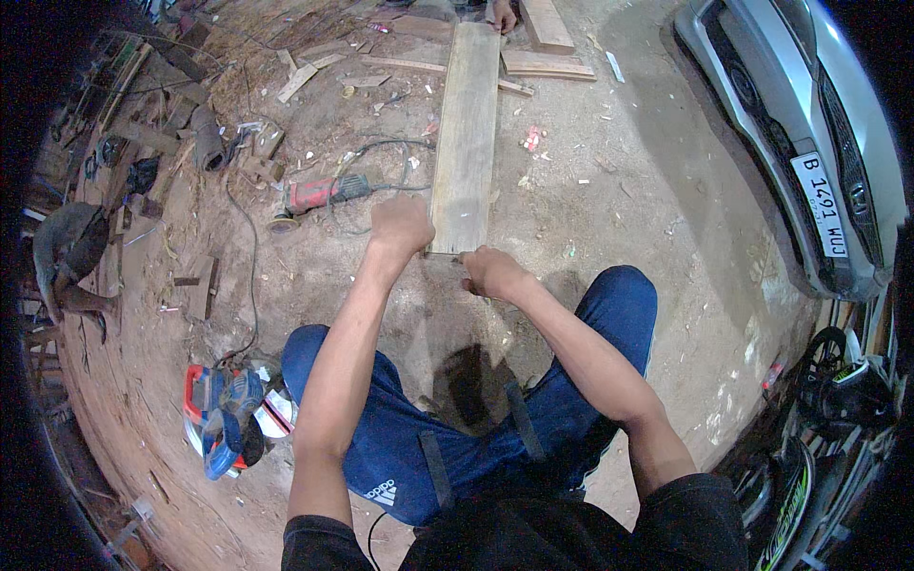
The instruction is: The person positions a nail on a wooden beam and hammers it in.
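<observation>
A long wooden plank (468, 135) stretches away from me, its near end between my hands. My left hand (404, 223) is a fist at the plank's left edge near that end. My right hand (493, 273) is at the near right corner, fingers curled; whether it grips the wood or a small thing is hidden. At the far end another person's hand (504, 16) touches the plank's right corner. A red and grey angle grinder (325, 193) lies on the ground left of the plank.
A blue and red circular saw (225, 414) rests by my left knee, its cable running forward. Wood offcuts (300, 82) and beams (546, 27) lie ahead. A silver car's front bumper (771, 150) stands right; a motorcycle (842, 385) is at lower right. A person crouches or bends at far left.
</observation>
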